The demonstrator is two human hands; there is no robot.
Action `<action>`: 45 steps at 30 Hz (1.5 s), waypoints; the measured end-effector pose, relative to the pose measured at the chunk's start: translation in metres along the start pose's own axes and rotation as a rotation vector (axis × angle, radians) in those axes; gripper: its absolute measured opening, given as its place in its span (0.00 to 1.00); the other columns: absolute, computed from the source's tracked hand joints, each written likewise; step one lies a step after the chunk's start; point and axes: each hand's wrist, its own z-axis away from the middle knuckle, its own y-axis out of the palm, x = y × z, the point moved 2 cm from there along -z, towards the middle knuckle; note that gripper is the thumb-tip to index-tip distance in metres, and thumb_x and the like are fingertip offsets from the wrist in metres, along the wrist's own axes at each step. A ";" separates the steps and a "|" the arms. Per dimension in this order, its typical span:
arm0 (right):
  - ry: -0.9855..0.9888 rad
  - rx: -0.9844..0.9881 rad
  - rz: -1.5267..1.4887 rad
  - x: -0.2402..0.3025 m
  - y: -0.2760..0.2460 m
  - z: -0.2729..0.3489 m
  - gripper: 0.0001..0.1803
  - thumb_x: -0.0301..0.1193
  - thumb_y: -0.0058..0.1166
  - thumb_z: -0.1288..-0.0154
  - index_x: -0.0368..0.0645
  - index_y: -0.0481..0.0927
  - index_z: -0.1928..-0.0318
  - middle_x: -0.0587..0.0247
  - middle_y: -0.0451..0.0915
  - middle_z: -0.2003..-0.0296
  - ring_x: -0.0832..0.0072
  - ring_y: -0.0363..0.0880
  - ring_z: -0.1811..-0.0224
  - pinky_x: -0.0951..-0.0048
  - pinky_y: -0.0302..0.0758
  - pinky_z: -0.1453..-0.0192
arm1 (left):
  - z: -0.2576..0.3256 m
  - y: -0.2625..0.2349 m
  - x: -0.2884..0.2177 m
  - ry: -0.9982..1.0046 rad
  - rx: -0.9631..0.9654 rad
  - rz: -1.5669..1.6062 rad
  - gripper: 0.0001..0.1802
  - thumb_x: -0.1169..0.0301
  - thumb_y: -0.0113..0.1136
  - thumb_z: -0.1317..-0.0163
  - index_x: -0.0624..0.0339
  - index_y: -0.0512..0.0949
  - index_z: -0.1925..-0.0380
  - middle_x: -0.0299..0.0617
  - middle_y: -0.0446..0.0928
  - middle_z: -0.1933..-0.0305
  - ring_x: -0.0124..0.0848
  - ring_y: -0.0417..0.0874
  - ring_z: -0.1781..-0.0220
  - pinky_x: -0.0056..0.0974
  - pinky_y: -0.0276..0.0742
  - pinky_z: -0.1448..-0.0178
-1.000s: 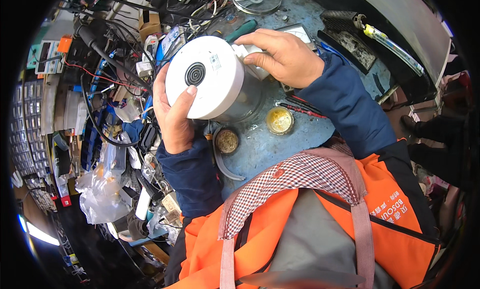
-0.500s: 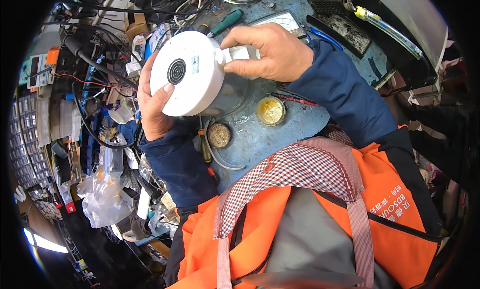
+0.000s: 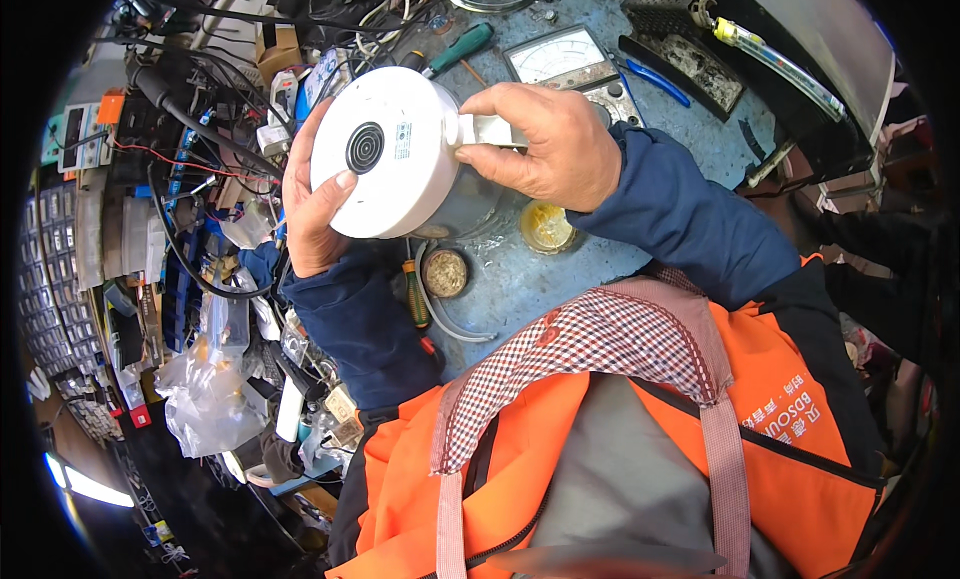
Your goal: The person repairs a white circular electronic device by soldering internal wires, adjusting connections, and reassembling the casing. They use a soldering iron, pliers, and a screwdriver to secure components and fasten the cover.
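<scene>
A round white appliance (image 3: 412,174) is tilted above the bench, its flat face toward me, with black concentric rings (image 3: 364,148) and a small printed label. It looks like the underside of an electric kettle; a clear glass-like body shows partly beneath it. My left hand (image 3: 318,204) grips its left rim, thumb on the face and fingers behind. A white handle-like piece (image 3: 491,131) sticks out from its right side. Around that piece my right hand (image 3: 553,144) closes in a pinch of thumb and forefinger. The far ends of its other fingers are hidden.
Below the appliance stand an open tin of yellow paste (image 3: 547,226) and a small round tin (image 3: 445,273). Behind lie a green-handled screwdriver (image 3: 462,49), an analog meter (image 3: 560,57) and blue-handled pliers (image 3: 657,82). Cables and a plastic bag (image 3: 208,409) crowd the left.
The appliance and both hands have shifted slightly right and down in view. My right hand has lowered, uncovering more of the meter. Both grips stay on the appliance.
</scene>
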 end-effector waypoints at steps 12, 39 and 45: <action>0.045 0.068 -0.069 0.005 -0.008 -0.008 0.19 0.33 0.77 0.30 0.37 0.87 0.46 0.48 0.90 0.57 0.50 0.92 0.58 0.59 0.86 0.53 | 0.003 0.006 -0.005 -0.042 -0.045 0.083 0.53 0.70 0.75 0.44 0.72 0.64 0.17 0.58 0.82 0.27 0.46 0.88 0.28 0.47 0.82 0.22; 0.181 0.356 -0.161 -0.001 -0.008 -0.028 0.59 0.46 0.85 0.36 0.34 0.66 0.14 0.43 0.80 0.25 0.56 0.79 0.21 0.57 0.71 0.16 | 0.015 0.026 0.002 -0.137 -0.303 0.301 0.36 0.66 0.72 0.28 0.75 0.74 0.26 0.53 0.88 0.35 0.38 0.91 0.36 0.41 0.85 0.29; 0.186 0.364 -0.115 0.003 -0.008 -0.029 0.57 0.42 0.83 0.34 0.37 0.65 0.13 0.44 0.77 0.22 0.55 0.78 0.20 0.56 0.71 0.15 | 0.025 0.039 0.006 0.054 -0.361 0.300 0.39 0.74 0.72 0.32 0.74 0.70 0.23 0.56 0.85 0.31 0.42 0.89 0.33 0.44 0.84 0.26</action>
